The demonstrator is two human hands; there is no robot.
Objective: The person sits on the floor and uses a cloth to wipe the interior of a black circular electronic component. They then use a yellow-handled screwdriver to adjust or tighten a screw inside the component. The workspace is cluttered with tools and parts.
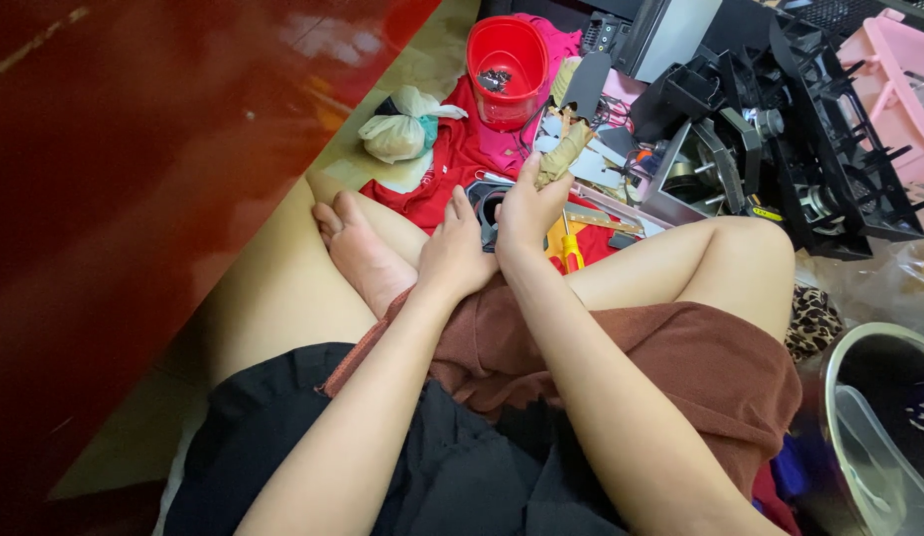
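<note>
Head view, position: person seated cross-legged on the floor (422, 69); bare legs and a foot in the centre of the frame; dark red panel filling the upper left

Left hand (454, 253): centre of frame, lying palm-down over a dark grey device (485, 203) with a round opening; fingers curled loosely against its near edge; whether they actually clamp it cannot be told

Right hand (527, 208): just right of the left hand, touching it; fingers closed around a bundle of tan, crumpled strip material (564, 149) that sticks up above the thumb

Dark grey device, location: on the floor just beyond the shins, centre of frame, partly hidden by both hands; resting on red cloth (452, 164)

Step in hand, judged: device steadied by one hand while the other holds the tan bundle over it; fitting or wiping cannot be told apart

Next move calls for, judged: a firm hold on the device and a close, controlled placing of the bundle near the opening; little free room among the clutter

Surroundings, upper centre: red plastic cup (508, 65) with dark bits inside; pale tied bag (402, 129) to its left

Surroundings, upper right: black plastic rack (829, 149); pink basket (904, 89); grey metal parts

Surroundings, lower right: clear plastic tub (879, 437)
</note>
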